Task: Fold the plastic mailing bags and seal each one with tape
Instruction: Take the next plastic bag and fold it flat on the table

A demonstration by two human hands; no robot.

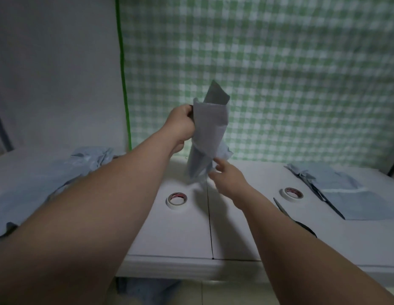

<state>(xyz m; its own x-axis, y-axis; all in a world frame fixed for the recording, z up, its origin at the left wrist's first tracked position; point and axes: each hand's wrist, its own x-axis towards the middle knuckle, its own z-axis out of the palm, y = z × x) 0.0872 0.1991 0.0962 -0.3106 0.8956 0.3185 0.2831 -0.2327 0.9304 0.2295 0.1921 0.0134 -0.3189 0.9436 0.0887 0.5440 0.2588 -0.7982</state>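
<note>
At frame centre we held a mailing bag (210, 133) aloft over the table (235, 230), left hand (180, 125) clenched on its upper edge, right hand (228, 176) loose-fingered at its lower corner, gripping nothing. Folding seemed barely begun; next we needed that corner caught and the bag flattened.

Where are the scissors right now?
Head view, table's right half: scissors lie beside the right tape roll, toward the person, partly behind the right forearm.
</note>
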